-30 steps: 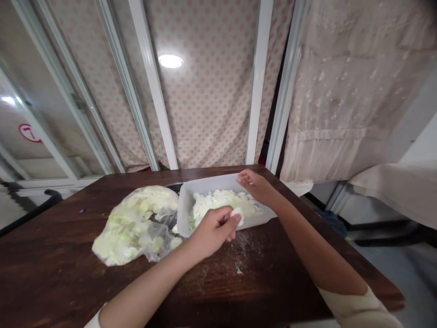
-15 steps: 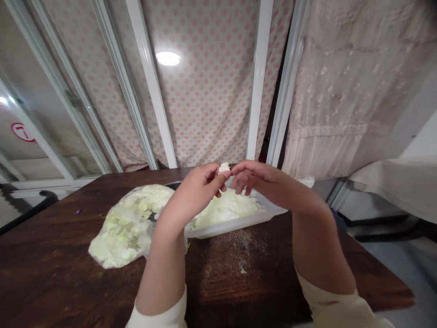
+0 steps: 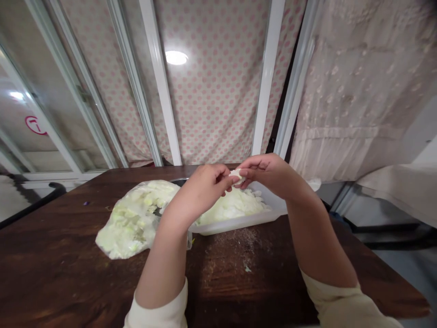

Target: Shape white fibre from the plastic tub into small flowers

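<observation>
Above a white plastic tray (image 3: pixel 239 222), my left hand (image 3: pixel 205 184) and my right hand (image 3: pixel 264 171) meet, both pinching one small white piece (image 3: pixel 235 174) between their fingertips. The tray holds a heap of white pieces (image 3: pixel 232 206). A clear plastic bag (image 3: pixel 134 218) of pale green and white chunks lies on the dark wooden table (image 3: pixel 68 273), just left of the tray.
White crumbs (image 3: pixel 244 248) are scattered on the table in front of the tray. Behind the table hang a dotted curtain (image 3: pixel 211 91) and white window frames (image 3: pixel 160 82). A lace cloth (image 3: pixel 355 91) hangs at the right, beyond the table's right edge.
My left hand lifted a white piece out of the tray. My right hand left the tray's far rim and joined it; both now pinch the piece above the tray.
</observation>
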A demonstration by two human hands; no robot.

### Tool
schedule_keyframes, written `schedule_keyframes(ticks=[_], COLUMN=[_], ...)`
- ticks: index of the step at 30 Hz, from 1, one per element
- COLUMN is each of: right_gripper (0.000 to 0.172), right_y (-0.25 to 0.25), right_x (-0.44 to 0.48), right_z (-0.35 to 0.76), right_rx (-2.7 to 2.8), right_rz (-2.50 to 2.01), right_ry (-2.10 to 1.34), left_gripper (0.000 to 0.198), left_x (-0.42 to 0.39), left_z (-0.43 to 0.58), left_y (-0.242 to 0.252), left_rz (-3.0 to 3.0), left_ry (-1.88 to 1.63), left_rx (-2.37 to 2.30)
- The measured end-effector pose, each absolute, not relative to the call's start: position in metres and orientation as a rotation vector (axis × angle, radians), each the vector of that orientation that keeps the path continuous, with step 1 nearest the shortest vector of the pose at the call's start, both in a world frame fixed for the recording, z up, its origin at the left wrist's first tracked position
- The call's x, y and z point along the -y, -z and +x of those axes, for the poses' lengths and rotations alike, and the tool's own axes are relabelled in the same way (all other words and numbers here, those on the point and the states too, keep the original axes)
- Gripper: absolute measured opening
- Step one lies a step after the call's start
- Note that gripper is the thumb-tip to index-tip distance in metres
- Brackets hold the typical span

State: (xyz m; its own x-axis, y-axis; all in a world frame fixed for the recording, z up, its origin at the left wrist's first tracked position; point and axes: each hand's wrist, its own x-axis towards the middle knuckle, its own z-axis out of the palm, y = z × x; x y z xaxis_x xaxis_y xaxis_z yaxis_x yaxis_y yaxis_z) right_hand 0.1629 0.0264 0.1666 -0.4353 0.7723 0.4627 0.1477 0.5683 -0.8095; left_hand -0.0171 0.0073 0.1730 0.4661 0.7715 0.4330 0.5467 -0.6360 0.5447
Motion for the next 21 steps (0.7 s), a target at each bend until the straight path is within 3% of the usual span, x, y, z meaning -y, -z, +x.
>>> schedule_keyframes(ticks=[11,21], right_gripper=[0.034,0.032], right_y=[-0.153,-0.070], right_x=[-0.040,-0.059], right_z=[0.152,0.181], right_rx=[1.736,1.723], right_rz=[-0.869,-0.807], right_ry=[-0.636,-1.094], left_gripper=[0.025,0.026], left_x=[-0.027,-0.055], left_z=[-0.003,0.010], left_y=[-0.165,-0.098], left_rz=[2.266,2.147], left_ry=[-0.998,-0.872], left_rx=[-1.050,-1.018])
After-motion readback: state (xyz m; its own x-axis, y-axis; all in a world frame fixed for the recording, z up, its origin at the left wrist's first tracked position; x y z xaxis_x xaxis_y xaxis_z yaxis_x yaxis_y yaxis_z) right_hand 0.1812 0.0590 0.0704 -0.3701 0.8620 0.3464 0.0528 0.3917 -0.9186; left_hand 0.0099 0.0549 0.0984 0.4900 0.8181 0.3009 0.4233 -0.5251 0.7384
